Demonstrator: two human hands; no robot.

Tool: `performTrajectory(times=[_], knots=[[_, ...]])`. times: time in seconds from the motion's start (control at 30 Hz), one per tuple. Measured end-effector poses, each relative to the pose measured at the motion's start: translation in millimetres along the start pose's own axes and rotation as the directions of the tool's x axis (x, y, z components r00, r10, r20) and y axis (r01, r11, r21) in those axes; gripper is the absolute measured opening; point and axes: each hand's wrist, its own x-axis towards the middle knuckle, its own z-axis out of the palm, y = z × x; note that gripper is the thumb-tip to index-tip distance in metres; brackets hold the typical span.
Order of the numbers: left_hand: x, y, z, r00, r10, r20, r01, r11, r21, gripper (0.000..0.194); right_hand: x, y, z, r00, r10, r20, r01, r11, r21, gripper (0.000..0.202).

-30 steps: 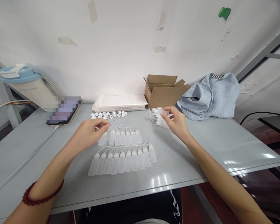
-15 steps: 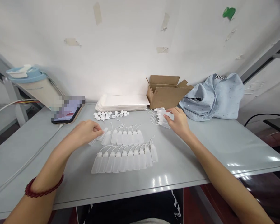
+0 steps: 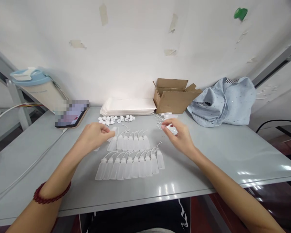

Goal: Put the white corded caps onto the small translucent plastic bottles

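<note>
Small translucent bottles with thin cords lie in two rows on the grey table; the front row is longer than the back row. My left hand, closed with thumb and fingertips together, is at the left end of the back row, on the neck of a bottle. My right hand is over a small group of bottles by the box, its thumb and forefinger pressed together near their cords. What those fingertips hold is too small to make out. Loose white caps lie behind the back row.
White flat sheets are stacked against the wall beside an open cardboard box. Light blue cloth lies at the right. A phone with a cable and a blue-lidded cup stand at the left. The table has a front edge.
My left hand has moved right and slightly up along the back row. My right hand has moved left and a little down, and its thumb and forefinger have come together.
</note>
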Motion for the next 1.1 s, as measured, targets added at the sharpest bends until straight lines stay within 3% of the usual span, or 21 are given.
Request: performTrajectory(times=[0.07,0.2,0.3,0.37,0.43,0.53,0.57,0.6,0.67,0.73,0.9,1.03,1.1], knots=[[-7.7,15.6,1.8,0.998,-0.053,0.036,0.057,0.992,-0.113,0.022,-5.3,-12.4,3.4,0.994,0.013,0.11,-0.025,0.994,0.109,0.011],[-27.8,42.1,24.0,0.979,0.08,0.188,0.022,0.874,-0.485,0.024,-16.6,-33.6,9.7,0.93,0.011,0.367,-0.122,0.953,0.279,0.02],[-41.3,55.3,43.8,0.928,0.242,0.285,-0.009,0.776,-0.631,0.02,-23.8,-41.4,12.8,0.905,-0.066,0.421,-0.104,0.924,0.369,0.031],[-45.5,59.7,49.9,0.896,0.309,0.318,-0.032,0.761,-0.648,0.019,-26.3,-42.7,13.6,0.899,-0.106,0.424,-0.073,0.921,0.384,0.027],[-43.8,58.6,49.8,0.903,0.313,0.295,-0.081,0.796,-0.6,0.02,-26.5,-42.0,13.5,0.896,-0.088,0.436,-0.086,0.927,0.364,0.021],[-30.1,44.3,45.3,0.953,0.302,0.028,-0.273,0.895,-0.352,0.021,-24.1,-38.4,13.6,0.905,0.006,0.425,-0.164,0.928,0.335,0.021],[-23.7,36.7,44.5,0.934,0.344,-0.095,-0.356,0.911,-0.209,0.021,-23.2,-36.8,14.0,0.909,0.032,0.417,-0.186,0.924,0.335,0.021],[-17.0,28.3,44.6,0.905,0.399,-0.149,-0.411,0.91,-0.06,0.021,-22.3,-35.3,14.5,0.911,0.052,0.409,-0.204,0.92,0.336,0.021],[-4.6,11.5,47.6,0.846,0.514,-0.14,-0.501,0.857,0.12,0.027,-21.1,-32.6,15.6,0.912,0.08,0.403,-0.224,0.918,0.326,0.021],[4.5,-2.1,52.9,0.82,0.568,-0.075,-0.547,0.815,0.189,0.033,-20.4,-30.8,16.5,0.91,0.102,0.403,-0.234,0.927,0.294,0.022],[9.6,-9.4,59.8,0.831,0.555,0.033,-0.55,0.812,0.195,0.039,-20.2,-28.4,17.1,0.904,0.122,0.409,-0.244,0.935,0.259,0.029],[0.8,5.5,50.8,0.862,0.506,-0.024,-0.499,0.856,0.132,0.036,-20.9,-28.5,16.9,0.9,0.124,0.418,-0.258,0.924,0.282,0.032],[-7.3,15.4,46.8,0.856,0.514,-0.051,-0.509,0.856,0.085,0.035,-21.0,-30.1,16.0,0.892,0.12,0.436,-0.273,0.911,0.309,0.033]])
